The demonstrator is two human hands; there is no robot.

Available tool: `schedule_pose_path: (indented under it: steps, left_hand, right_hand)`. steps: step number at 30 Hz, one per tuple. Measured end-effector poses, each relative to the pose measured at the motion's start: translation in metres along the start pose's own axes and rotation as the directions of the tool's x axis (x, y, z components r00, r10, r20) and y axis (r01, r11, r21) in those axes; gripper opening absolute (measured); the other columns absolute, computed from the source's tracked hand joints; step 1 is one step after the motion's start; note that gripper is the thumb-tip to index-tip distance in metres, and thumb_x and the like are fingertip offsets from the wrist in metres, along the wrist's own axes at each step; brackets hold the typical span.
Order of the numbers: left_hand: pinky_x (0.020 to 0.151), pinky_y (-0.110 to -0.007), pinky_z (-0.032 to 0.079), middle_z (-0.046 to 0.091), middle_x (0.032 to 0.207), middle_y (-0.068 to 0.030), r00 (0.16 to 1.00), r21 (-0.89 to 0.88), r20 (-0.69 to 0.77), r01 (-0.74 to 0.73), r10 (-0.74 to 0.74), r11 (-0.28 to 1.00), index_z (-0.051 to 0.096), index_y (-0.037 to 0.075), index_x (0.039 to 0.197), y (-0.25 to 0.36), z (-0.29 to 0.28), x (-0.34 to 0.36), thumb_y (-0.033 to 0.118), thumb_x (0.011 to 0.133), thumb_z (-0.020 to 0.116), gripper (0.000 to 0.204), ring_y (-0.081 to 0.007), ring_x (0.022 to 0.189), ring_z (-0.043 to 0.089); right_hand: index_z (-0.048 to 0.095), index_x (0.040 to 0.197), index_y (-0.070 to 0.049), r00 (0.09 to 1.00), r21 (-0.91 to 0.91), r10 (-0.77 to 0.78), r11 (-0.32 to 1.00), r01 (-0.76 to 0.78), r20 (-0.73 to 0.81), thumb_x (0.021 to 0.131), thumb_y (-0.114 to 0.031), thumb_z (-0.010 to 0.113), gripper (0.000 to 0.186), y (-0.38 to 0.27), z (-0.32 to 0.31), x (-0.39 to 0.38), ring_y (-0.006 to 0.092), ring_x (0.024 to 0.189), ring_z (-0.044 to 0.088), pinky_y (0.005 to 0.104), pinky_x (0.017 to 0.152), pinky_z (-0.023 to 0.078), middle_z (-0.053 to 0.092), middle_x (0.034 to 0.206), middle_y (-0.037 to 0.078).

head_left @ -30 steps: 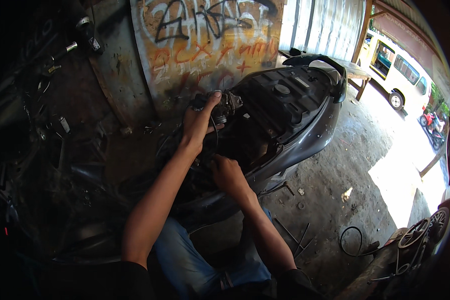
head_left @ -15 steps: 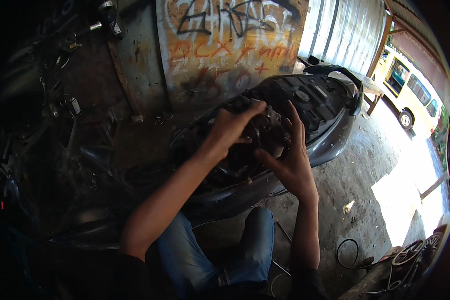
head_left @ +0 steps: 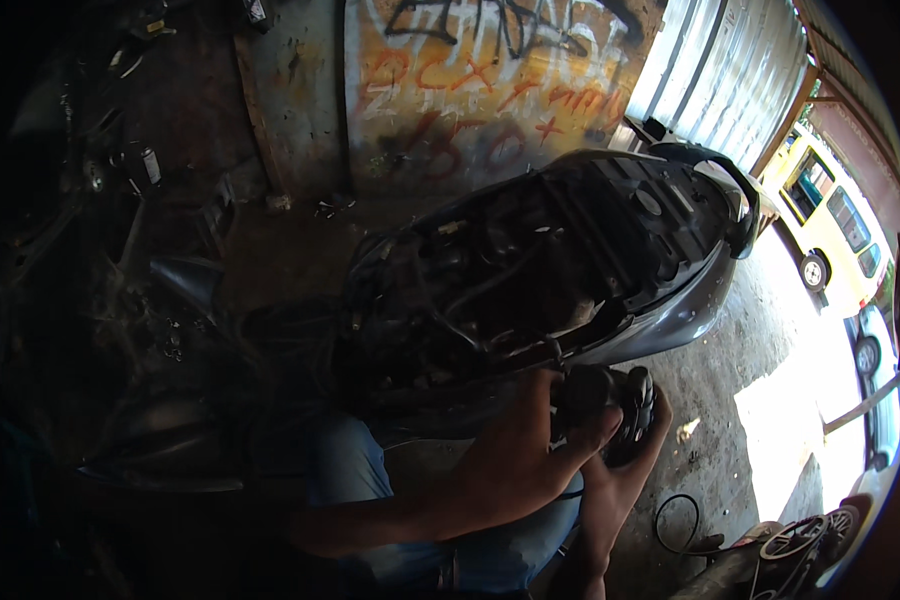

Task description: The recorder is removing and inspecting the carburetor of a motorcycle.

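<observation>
Both my hands hold a dark, chunky engine part [head_left: 588,392] with a rounded black end, in front of the near side of a scooter [head_left: 675,325]. My left hand [head_left: 528,440] closes on its left side, with the thumb across the front. From the right and below, my right hand [head_left: 625,480] wraps round it, fingers on its far right edge. Its underside is hidden by my hands. The scooter has no seat on it, and a dark open bay [head_left: 500,280] with hoses and cables shows in its top.
Behind the scooter stands a painted metal wall [head_left: 490,110]. Dark vehicle parts [head_left: 185,280] crowd the left. A black hose [head_left: 675,500] and a wheel [head_left: 795,538] lie at lower right on the concrete floor [head_left: 710,400]. A yellow van [head_left: 835,215] is parked outside.
My hands have come out of the scooter's open bay and down toward my knees, bringing the dark engine part with them. The view has shifted slightly.
</observation>
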State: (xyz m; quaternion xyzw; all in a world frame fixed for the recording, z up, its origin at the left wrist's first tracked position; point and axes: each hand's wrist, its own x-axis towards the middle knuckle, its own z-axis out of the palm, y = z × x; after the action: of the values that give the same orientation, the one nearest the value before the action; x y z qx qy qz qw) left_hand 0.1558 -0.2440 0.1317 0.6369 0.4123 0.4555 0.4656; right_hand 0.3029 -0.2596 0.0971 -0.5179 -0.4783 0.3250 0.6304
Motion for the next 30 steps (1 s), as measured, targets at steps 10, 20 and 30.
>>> schedule_pose_path:
  steps: [10, 20, 30]
  left_hand:
    - [0.093, -0.034, 0.053, 0.067, 0.113, -0.0119, 0.967, 0.015, 0.186, 0.173, -0.173, 0.985, 0.054, -0.003, 0.136, -0.087, 0.003, -0.046, 0.035, 0.11, 0.058, 0.046, -0.0187, 0.107, 0.067]
    - [0.086, -0.031, 0.055, 0.066, 0.108, -0.0101, 0.975, -0.032, -0.056, 0.214, -0.216, 0.976, 0.067, -0.002, 0.109, -0.146, -0.008, -0.092, 0.024, 0.11, 0.058, 0.027, -0.018, 0.101, 0.069]
    - [0.084, -0.039, 0.056, 0.072, 0.104, -0.0153, 0.911, 0.611, -0.33, 0.007, 0.247, 0.791, 0.068, 0.001, 0.118, -0.144, -0.134, -0.01, 0.014, 0.102, 0.065, 0.021, -0.0288, 0.096, 0.073]
  right_hand:
    - [0.003, 0.167, -0.001, 0.897, 0.365, 0.44, 0.843, -0.394, -0.048, 0.087, -0.026, 0.08, 0.114, 0.116, -0.019, -0.108, 0.029, 0.142, 0.042, 0.0425, 0.12, 0.031, 0.039, 0.155, 0.018]
    - [0.005, 0.166, 0.0, 0.91, 0.314, 0.413, 0.86, -0.402, 0.031, 0.088, -0.031, 0.08, 0.112, 0.175, -0.02, -0.124, 0.0269, 0.142, 0.041, 0.0419, 0.12, 0.03, 0.04, 0.152, 0.016]
    - [0.026, 0.161, -0.003, 0.959, 0.209, 0.239, 0.941, -0.267, 0.15, 0.085, -0.034, 0.079, 0.097, 0.21, -0.024, -0.089, 0.026, 0.137, 0.046, 0.0416, 0.118, 0.033, 0.044, 0.149, 0.013]
